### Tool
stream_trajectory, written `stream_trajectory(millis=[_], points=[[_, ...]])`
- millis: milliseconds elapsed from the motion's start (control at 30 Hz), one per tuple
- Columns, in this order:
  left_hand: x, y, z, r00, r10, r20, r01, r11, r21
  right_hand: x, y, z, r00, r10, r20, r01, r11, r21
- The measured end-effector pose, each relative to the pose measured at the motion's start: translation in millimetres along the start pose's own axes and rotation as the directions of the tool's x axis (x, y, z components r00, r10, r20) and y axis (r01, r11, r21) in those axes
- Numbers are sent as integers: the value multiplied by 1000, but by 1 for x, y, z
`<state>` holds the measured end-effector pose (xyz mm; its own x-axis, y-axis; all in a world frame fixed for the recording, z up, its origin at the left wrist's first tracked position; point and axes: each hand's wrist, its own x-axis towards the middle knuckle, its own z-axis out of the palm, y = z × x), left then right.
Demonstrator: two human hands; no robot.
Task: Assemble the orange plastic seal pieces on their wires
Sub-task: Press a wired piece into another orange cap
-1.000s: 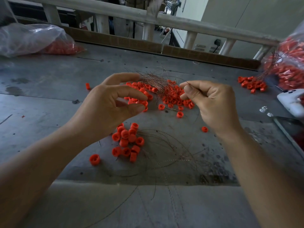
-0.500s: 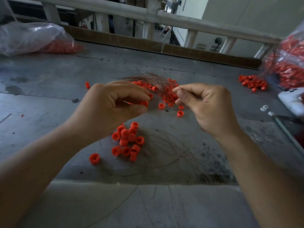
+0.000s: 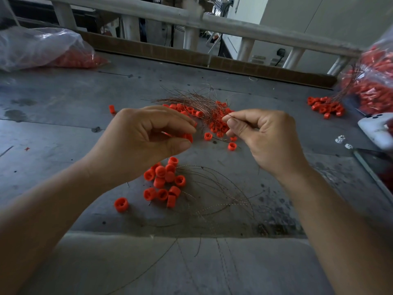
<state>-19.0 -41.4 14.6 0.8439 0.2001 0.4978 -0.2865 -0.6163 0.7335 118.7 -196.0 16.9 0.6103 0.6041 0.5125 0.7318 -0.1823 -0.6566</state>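
Dim, flat daylight from behind the railing (image 3: 212, 20); wide-angle bending at edges, right edge blurred.

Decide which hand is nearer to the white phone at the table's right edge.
Right. The right hand sits just left of the white phone; the left hand is farther left, beyond it.

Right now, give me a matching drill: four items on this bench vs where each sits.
Items:
1. left hand
2. right hand
3. clear bag
4. white device

Places/states:
A. far left of the table
B. pinching a thin wire end
C. right table edge
D. holding an orange seal piece

Pairs: 1-D, 2-B, 3-A, 4-C
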Motion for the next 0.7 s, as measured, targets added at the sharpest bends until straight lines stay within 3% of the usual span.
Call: stream_trajectory(millis=[300,567,700], points=[[0,-3,3,996,-92,18,91,995,29,-4,-7,0,996,-49,68,53,997,-51],[-1,-4,4,993,-85,86,84,996,9,-13,-21,10,959,-278,56,281,958,-61],[-1,-3,5,991,-84,103,85,996,-3,-12,-20,8,969,-234,75,242,962,-130]])
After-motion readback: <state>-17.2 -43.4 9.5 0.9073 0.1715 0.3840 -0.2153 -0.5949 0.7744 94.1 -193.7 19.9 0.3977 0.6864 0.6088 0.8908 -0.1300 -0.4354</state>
